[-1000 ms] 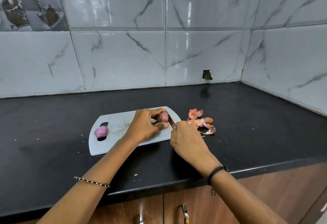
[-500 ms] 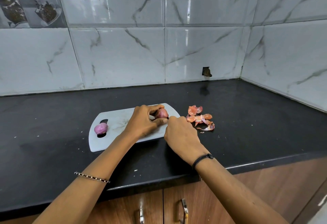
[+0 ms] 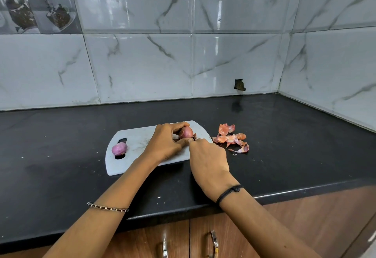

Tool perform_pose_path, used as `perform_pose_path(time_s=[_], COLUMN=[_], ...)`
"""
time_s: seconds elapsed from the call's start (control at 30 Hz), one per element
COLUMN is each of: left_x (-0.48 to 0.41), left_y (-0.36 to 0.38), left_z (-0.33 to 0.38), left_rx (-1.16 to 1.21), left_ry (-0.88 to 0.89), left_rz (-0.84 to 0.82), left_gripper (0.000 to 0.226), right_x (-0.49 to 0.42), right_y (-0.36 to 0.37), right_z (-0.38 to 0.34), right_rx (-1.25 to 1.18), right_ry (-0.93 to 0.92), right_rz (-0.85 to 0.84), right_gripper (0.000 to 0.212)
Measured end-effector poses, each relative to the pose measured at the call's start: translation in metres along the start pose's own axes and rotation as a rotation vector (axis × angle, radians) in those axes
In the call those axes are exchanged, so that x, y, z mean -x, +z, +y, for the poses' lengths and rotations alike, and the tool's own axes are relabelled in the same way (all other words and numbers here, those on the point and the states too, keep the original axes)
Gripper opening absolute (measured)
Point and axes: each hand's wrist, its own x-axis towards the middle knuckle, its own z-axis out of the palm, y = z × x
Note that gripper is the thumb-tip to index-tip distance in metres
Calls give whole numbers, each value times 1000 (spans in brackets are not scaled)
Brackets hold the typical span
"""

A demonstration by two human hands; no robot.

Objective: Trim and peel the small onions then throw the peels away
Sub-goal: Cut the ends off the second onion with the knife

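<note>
Left hand (image 3: 164, 145): fingers (image 3: 179, 124) arch over the top of an unpeeled onion (image 3: 186, 132) with the thumb pressed beneath, so the bulb is clamped and raised just off the far right corner of the white cutting board (image 3: 138, 135). A dark flap of skin (image 3: 194, 136) stands off the onion's right side. Right hand (image 3: 209, 158): knuckles face the camera and the fingers curl away underneath; it cannot be told whether they pinch the flap, hold a blade, or hold nothing. Compared with a second ago, the right hand has closed in from a short gap and its forefinger side now touches the left thumb, directly below the onion. Assessment: trimming or peeling of this bulb is under way, not complete, as most of its reddish-brown skin remains. A peeled onion (image 3: 119, 148), pale purple, lies at the left end of the board beside the handle slot. A loose heap of peels (image 3: 230, 137) lies on the black counter (image 3: 284, 135) just right of the board. Disposal of the peels is outstanding; no bin is in view.
</note>
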Motion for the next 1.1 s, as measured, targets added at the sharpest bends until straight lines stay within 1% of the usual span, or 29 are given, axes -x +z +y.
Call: perform_pose_path(time_s=[0.1, 0.17, 0.23, 0.3, 0.4, 0.57, 0.67, 0.73, 0.8, 0.87, 0.93, 1.1], left_x=[0, 1, 1, 0, -3, -5, -4, -3, -3, -3, -3, -4], left_y=[-1, -1, -1, -1, -1, -2, -3, -3, -3, -3, -3, -2], left_z=[1, 3, 4, 2, -3, -7, -5, -4, -3, -2, -2, -4], left_rx=[28, 56, 91, 130, 164, 270, 309, 317, 331, 332, 324, 334], left_ry=[10, 17, 15, 1, -45, -98, -118, -130, -144, -147, -158, -193], left_rz=[-6, -1, -4, -11, -13, -14, -15, -1, 4, 3, 0, -4], left_gripper=[30, 25, 24, 27, 36, 39, 43, 45, 46, 47, 47, 46], right_x=[2, 2, 2, 3, 5, 2, 6, 8, 6, 5, 6, 10], right_y=[-1, -2, -2, -2, -2, 1, 1, 2, 5, 7, 3, -4], right_z=[-1, -3, -4, 0, 12, 34, 39, 38, 35, 30, 24, 16], right_rx=[41, 69, 83, 68, 6, -124, -273, -304, -264, -186, -127, -112], right_ry=[-42, -58, -72, -56, 9, 120, 144, 163, 173, 147, 131, 152], right_rz=[9, 19, 17, 8, 4, -10, 27, 54, 64, 78, 132, 217], right_gripper=[36, 37, 34, 30, 26, 24, 22, 22, 24, 26, 24, 18])
